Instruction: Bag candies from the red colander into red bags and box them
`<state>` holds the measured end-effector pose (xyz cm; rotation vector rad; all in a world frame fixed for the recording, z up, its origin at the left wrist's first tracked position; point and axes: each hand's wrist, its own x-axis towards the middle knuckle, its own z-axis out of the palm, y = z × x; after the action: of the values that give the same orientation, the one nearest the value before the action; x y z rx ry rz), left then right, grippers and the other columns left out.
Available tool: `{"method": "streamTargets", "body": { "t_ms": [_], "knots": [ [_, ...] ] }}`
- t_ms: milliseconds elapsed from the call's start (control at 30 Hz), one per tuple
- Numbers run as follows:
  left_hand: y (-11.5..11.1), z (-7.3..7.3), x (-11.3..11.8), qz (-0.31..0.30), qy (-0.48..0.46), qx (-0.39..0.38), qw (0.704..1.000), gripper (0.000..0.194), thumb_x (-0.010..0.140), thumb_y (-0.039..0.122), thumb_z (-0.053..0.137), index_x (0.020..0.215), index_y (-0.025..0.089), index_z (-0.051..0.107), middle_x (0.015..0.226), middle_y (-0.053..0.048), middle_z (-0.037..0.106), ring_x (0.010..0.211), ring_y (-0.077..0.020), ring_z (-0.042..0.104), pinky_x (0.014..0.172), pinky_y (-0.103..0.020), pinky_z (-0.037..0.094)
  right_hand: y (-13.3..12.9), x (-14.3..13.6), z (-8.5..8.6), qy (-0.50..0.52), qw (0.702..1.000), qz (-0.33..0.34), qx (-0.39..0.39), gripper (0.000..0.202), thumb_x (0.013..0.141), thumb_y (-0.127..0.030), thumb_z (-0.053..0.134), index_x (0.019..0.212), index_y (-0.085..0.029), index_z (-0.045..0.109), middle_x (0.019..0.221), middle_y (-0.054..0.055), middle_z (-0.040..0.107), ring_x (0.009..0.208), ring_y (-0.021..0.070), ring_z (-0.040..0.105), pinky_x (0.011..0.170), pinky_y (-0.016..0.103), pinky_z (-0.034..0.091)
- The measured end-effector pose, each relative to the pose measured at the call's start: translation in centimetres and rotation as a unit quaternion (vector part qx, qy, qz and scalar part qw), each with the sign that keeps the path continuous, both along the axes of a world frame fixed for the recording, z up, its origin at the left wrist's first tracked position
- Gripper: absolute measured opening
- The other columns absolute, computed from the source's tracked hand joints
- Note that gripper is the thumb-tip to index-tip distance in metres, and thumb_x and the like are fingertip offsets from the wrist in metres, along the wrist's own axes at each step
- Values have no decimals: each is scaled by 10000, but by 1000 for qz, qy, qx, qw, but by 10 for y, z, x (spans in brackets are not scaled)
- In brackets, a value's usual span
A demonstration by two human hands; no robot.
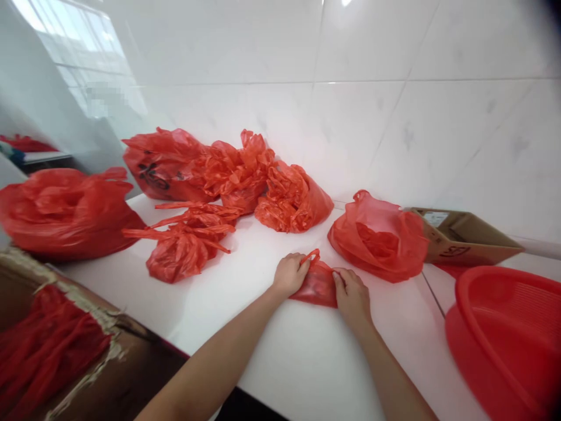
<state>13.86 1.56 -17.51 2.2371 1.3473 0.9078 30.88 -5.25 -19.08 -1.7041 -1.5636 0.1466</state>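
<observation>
A small red plastic bag [316, 287] lies on the white table [302, 356], its contents dimly visible through the film. My left hand [291, 273] has its fingers closed on the bag's upper left part, beside a handle loop that sticks up. On the right side, my right hand [353, 295] grips the bag's edge between thumb and fingers. An open red bag [379, 237] with red material inside sits just behind my right hand. To the left of my hands rests a knotted red bag [179, 251].
Several filled red bags [170, 164] line the tiled wall. A large red bag [65, 210] stands far left, above a torn cardboard box [144, 365]. At right are an open carton [473, 251] and a red basin [477, 345].
</observation>
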Motion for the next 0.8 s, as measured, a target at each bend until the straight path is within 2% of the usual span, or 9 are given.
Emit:
{"method": "streamTargets", "body": {
  "t_ms": [133,267,600,800],
  "knots": [
    [-2,1,1,19,5,-12,1000,549,1003,447,245,724,187,639,744,-45,676,692,-173,599,631,-271,395,1,-1,-1,9,1000,-1,-5,393,918,-390,326,1004,-189,651,1012,83,666,956,239,570,877,381,413],
    [-4,0,1,32,14,-21,999,590,999,479,225,703,184,641,690,-45,668,622,-169,585,574,-270,358,1,-1,0,6,1000,-8,-15,401,907,-390,319,1009,-183,645,1031,93,663,959,245,565,866,379,413],
    [-9,4,2,50,53,-34,997,494,979,440,313,738,195,668,751,-55,700,696,-193,629,607,-277,386,-4,-5,5,-54,996,-35,-69,345,943,-304,322,1056,-188,626,1077,83,655,959,228,558,806,334,372],
    [-11,7,2,56,75,-44,995,467,968,433,338,753,203,683,751,-53,700,719,-201,639,624,-279,412,-8,-8,14,-39,993,-31,-112,303,960,-293,324,1040,-221,607,1080,45,668,917,199,569,755,299,359]
  ]
}}
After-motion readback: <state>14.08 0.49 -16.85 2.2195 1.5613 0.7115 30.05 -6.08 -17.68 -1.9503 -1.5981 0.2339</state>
